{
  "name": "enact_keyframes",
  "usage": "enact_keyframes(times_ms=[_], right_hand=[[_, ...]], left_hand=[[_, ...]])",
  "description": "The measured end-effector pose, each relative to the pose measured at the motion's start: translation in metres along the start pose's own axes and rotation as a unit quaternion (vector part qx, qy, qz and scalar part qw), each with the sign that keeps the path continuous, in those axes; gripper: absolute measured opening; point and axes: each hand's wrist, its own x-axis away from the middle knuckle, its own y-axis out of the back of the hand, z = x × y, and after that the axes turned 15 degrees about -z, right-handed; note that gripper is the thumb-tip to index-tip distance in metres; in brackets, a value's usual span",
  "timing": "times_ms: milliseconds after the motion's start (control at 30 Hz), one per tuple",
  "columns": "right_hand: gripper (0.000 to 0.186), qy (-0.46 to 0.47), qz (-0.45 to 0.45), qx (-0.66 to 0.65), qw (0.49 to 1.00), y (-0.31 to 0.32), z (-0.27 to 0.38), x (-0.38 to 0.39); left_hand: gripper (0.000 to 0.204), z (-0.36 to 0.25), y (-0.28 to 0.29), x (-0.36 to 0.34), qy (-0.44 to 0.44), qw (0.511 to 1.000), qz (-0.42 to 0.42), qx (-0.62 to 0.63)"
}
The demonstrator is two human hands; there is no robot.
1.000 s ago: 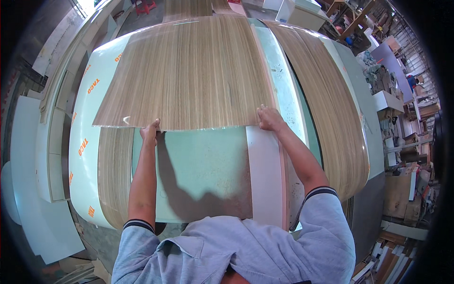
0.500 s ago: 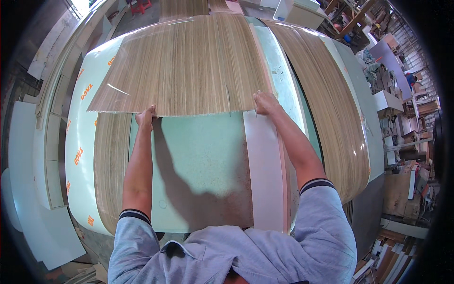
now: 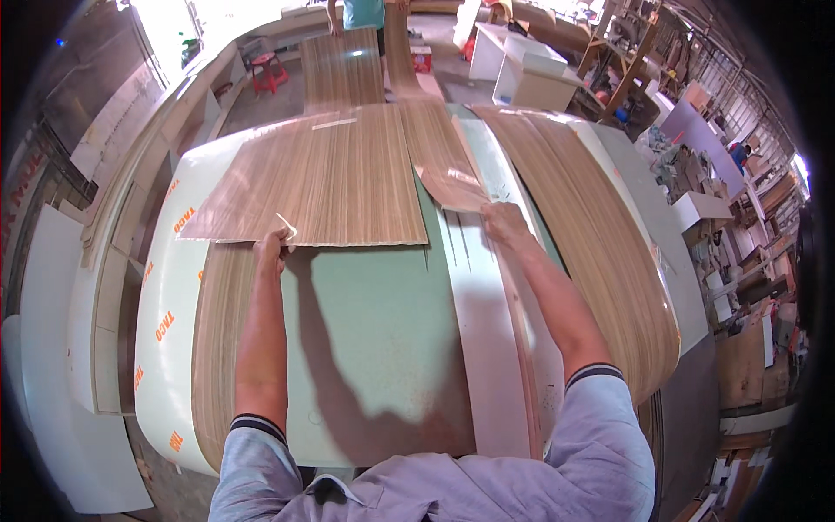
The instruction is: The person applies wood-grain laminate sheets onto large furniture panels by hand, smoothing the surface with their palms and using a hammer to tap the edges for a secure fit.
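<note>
My left hand (image 3: 272, 250) is closed on the near edge of a wide wood-grain laminate sheet (image 3: 339, 187), thumb on top. A narrow strip of the same laminate (image 3: 444, 161) is gripped at its near corner by my right hand (image 3: 506, 224). A gap separates strip and sheet, wider toward me and narrowing to the far side. The strip is bent, its near end lifted. Both pieces lie over a pale green board (image 3: 374, 348) on the worktable, where my shadow falls. Thin dark slivers hang near the sheet's right corner.
Another wood-grain length (image 3: 600, 226) lies along the table's right side. Beyond the far edge, a co-worker (image 3: 361, 13) in a teal shirt stands at more laminate (image 3: 344, 70). A red stool (image 3: 268, 71) is far left, white cabinets (image 3: 535, 65) far right, and white panels (image 3: 61, 348) lean at left.
The laminate, one wide piece before, is now parted into a wide sheet and a narrow strip. My right hand has moved slightly right with the strip. The view has tilted up, showing the co-worker.
</note>
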Motion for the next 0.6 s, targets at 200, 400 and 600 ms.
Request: enact_keyframes(times_ms=[200, 400, 600], right_hand=[[0.016, 0.009, -0.069, 0.059, 0.996, 0.120, -0.032, -0.009], [0.016, -0.003, -0.040, 0.102, 0.994, 0.265, -0.021, 0.027], [0.015, -0.024, -0.059, 0.179, 0.982, 0.365, -0.053, 0.149]], left_hand=[[0.013, -0.046, -0.008, 0.025, 0.005, 1.000, -0.012, 0.026], [0.012, -0.078, 0.061, 0.037, -0.009, 0.998, 0.055, -0.010], [0.019, -0.076, 0.152, 0.072, -0.009, 0.995, 0.096, 0.009]])
